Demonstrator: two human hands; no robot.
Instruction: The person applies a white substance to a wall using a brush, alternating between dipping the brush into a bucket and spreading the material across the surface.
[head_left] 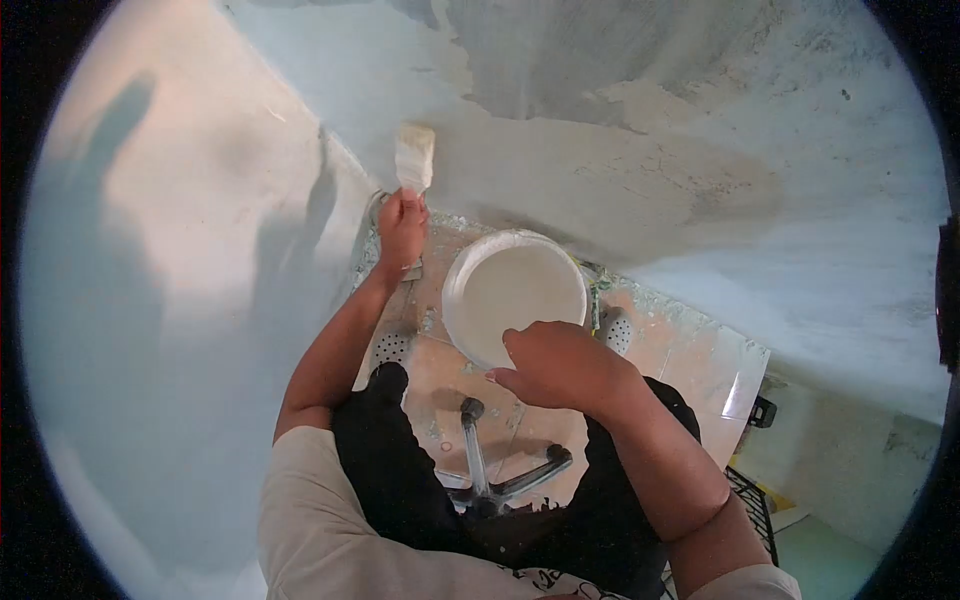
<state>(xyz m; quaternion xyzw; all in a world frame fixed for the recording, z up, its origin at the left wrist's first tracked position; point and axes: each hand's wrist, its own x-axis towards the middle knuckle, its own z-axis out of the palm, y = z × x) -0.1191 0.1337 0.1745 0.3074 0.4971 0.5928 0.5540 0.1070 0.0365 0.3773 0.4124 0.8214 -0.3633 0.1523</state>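
Observation:
My left hand [403,235] is wrapped round the handle of a wide brush [414,158], whose pale, coated bristles point up beside the wall near the corner. A round white bucket [453,290] holds an off-white liquid and stands between my knees and the wall. Over the bucket's near right edge is my right hand [560,365], its fingers curled and pointing left. The thumb shows below the index finger; what the fingers hold, if anything, is hidden.
The patchy grey and white wall [620,150] rises ahead; another wall [200,300] is at the left. Splattered floor tiles [440,350] lie below. A chair's wheeled base [480,465] shows between my legs. A black rack [752,505] stands at the lower right.

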